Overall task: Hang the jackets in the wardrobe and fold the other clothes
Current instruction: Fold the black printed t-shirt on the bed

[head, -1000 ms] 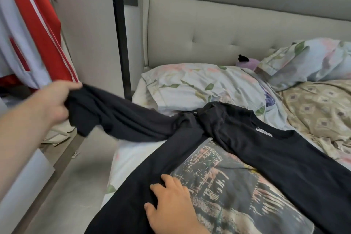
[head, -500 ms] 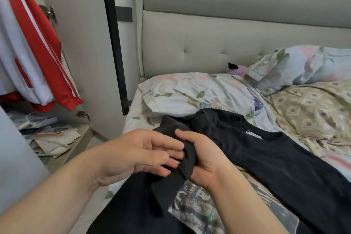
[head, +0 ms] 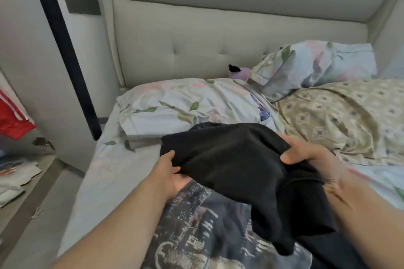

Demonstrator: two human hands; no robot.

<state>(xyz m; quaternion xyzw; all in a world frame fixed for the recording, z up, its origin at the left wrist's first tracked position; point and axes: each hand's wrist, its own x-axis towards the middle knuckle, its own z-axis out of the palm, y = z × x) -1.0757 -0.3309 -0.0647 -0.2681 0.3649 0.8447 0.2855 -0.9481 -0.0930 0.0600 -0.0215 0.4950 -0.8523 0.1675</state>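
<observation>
Top of the black graphic tee is up off the bed now, left hand pinching it at 9 o'clock, right hand at 3. Keep edges level, fold toward 6.

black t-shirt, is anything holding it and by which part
Both hands hold the black t-shirt: the left hand pinches the folded-over fabric's left edge, the right hand grips its right edge.

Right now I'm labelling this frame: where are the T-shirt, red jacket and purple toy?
T-shirt (head: 229,159), head view, raised black fold.
Red jacket (head: 11,125), head view, lower red part.
Purple toy (head: 239,73), head view, its body.
</observation>
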